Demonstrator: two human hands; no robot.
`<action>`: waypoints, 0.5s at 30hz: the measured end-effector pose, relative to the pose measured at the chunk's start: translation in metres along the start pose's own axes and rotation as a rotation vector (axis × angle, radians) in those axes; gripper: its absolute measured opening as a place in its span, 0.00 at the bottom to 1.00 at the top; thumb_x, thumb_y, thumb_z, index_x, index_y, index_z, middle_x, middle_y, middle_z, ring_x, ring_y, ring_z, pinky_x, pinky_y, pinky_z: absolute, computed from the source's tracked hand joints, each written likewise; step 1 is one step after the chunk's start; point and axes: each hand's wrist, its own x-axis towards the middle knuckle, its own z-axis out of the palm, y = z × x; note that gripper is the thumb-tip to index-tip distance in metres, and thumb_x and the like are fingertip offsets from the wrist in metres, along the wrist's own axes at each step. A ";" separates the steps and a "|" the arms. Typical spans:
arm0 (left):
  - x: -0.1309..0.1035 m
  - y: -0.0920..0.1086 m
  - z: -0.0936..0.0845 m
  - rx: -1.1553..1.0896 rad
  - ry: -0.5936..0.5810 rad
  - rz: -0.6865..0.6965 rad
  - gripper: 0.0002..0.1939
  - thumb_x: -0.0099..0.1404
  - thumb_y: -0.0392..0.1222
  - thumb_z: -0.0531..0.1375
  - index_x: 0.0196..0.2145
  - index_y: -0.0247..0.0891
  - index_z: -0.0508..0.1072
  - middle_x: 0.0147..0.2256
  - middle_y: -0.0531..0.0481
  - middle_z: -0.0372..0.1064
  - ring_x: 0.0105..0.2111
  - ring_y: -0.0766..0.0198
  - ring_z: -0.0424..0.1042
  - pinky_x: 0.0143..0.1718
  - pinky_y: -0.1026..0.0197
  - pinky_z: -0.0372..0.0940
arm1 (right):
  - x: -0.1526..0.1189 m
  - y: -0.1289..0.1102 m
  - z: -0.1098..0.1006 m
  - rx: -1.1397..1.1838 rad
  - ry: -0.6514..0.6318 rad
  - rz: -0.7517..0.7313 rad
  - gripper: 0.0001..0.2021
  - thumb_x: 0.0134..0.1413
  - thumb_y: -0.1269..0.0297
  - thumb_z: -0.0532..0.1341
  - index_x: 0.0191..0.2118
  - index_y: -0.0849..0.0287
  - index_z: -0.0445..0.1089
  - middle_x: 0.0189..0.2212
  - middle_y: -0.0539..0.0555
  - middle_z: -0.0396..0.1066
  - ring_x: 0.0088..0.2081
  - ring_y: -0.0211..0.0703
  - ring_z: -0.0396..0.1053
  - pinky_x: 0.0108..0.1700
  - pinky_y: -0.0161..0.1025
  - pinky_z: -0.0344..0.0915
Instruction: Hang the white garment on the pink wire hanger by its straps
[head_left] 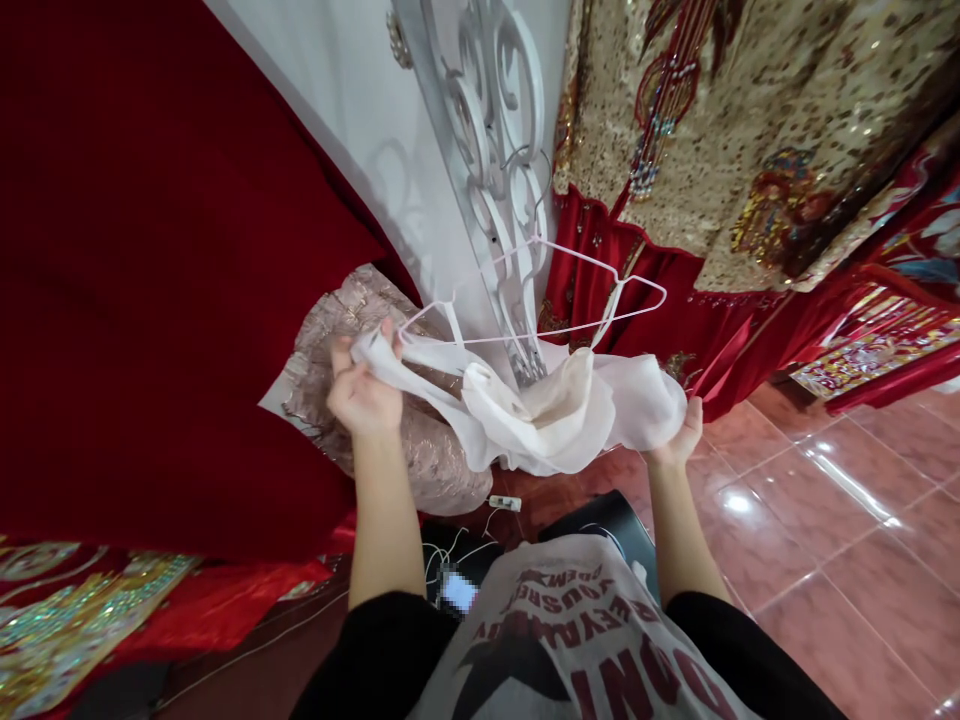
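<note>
A thin white garment (540,420) with narrow straps hangs from a pale pink hanger (577,252), which is hooked on a white scrollwork metal frame (480,170). On the left, my left hand (366,390) has its fingers closed on a white edge of the garment, lifted near the hanger's left end. My right hand (679,435) is at the garment's right side, with its fingers curled at the sheer fabric and partly hidden by it. Between the two hands the cloth is spread wide, and its neckline sags open in the middle.
Red cloth (165,250) fills the left side, with a pinkish crinkled fabric (442,460) beside it. Sequinned gold garments (750,150) hang at right. A power strip (505,503), cables and a lit phone (457,590) lie low down. Shiny tiles (840,540) cover the floor.
</note>
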 end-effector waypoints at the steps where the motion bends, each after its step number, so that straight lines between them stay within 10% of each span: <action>1: 0.013 0.005 0.006 0.011 -0.025 0.032 0.20 0.67 0.55 0.57 0.54 0.48 0.67 0.57 0.46 0.78 0.67 0.45 0.73 0.66 0.39 0.69 | 0.001 -0.001 -0.002 0.005 0.014 -0.018 0.20 0.64 0.48 0.59 0.50 0.53 0.80 0.48 0.54 0.84 0.61 0.53 0.77 0.68 0.54 0.74; 7: 0.064 0.020 0.028 0.349 -0.073 0.253 0.16 0.65 0.47 0.64 0.46 0.39 0.66 0.44 0.45 0.75 0.46 0.57 0.78 0.52 0.50 0.74 | 0.012 -0.003 -0.002 -0.021 -0.017 0.014 0.18 0.56 0.50 0.63 0.47 0.53 0.78 0.41 0.55 0.83 0.54 0.54 0.81 0.65 0.54 0.75; 15: 0.067 0.037 0.046 0.456 -0.360 0.254 0.20 0.66 0.48 0.71 0.51 0.39 0.76 0.50 0.44 0.79 0.46 0.59 0.78 0.48 0.57 0.74 | 0.003 -0.003 0.039 -0.171 -0.145 0.089 0.20 0.41 0.61 0.65 0.45 0.53 0.76 0.39 0.57 0.83 0.59 0.65 0.78 0.65 0.63 0.75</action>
